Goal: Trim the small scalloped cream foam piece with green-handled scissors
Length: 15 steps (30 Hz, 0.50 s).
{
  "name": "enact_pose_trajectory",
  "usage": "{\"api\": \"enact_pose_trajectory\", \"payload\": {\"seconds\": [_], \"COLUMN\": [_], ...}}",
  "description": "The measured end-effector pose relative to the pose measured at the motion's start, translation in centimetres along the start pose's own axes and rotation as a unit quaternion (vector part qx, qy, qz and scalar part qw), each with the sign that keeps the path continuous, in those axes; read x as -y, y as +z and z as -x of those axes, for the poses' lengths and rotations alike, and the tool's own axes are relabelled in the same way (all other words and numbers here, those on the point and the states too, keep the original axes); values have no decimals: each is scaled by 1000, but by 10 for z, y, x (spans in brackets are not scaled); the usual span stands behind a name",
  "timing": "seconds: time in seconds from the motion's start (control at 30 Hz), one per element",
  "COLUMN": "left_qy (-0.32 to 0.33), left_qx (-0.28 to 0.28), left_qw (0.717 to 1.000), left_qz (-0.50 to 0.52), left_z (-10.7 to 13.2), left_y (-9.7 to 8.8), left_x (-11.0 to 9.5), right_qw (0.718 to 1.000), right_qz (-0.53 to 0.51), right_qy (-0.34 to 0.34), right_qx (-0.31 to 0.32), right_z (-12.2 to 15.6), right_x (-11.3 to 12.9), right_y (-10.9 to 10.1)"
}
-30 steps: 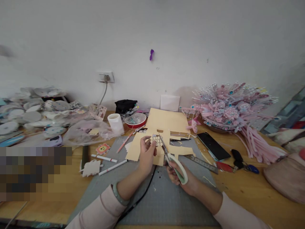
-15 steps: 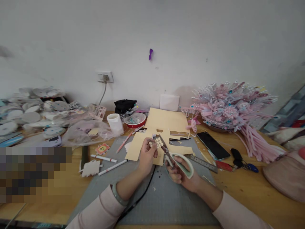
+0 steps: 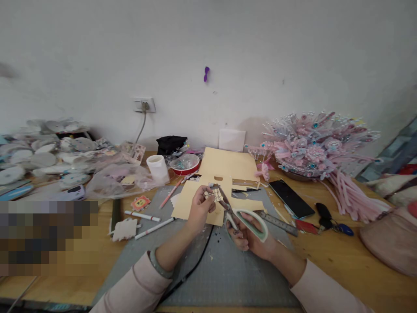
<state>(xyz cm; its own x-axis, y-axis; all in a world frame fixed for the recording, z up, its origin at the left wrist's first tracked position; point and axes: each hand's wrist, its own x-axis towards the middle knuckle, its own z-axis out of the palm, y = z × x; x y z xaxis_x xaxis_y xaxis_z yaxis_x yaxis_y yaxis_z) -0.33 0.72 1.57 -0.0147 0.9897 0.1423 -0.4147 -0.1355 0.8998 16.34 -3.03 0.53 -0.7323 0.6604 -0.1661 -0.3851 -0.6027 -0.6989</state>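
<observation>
Cream paper, a small patterned cutout (image 3: 215, 194), sits pinched in the fingertips of my left hand (image 3: 200, 208) above the grey cutting mat (image 3: 208, 269), at mid-table. My right hand (image 3: 249, 234) grips the green-handled scissors (image 3: 243, 215), fingers through the loops, blades meeting the cutout's right edge. Over the last second the handles have spread wider and the scissors have tilted flatter, which I read as the blades reopening for another snip. Beneath lies the larger cream card sheet (image 3: 228, 167). Right of it rest a steel ruler (image 3: 276, 221) and a phone (image 3: 291, 198); far right, a pink bouquet (image 3: 312, 148). Left, two marker pens (image 3: 146, 221).
</observation>
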Motion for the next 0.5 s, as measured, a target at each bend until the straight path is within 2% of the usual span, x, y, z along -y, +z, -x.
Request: {"api": "enact_pose_trajectory", "payload": {"seconds": [0.2,0.5], "left_qy": [-25,-12], "left_qx": [1,20], "left_qw": [999,1000], "left_qz": [29,7], "left_z": [1,2], "left_y": [2,0], "left_x": [-2,1], "right_qw": [1000,1000], "right_qz": [11,27], "right_qy": [-9,-2], "right_qx": [-7,-4], "right_z": [1,1], "right_x": [0,1], "right_y": [1,-1]}}
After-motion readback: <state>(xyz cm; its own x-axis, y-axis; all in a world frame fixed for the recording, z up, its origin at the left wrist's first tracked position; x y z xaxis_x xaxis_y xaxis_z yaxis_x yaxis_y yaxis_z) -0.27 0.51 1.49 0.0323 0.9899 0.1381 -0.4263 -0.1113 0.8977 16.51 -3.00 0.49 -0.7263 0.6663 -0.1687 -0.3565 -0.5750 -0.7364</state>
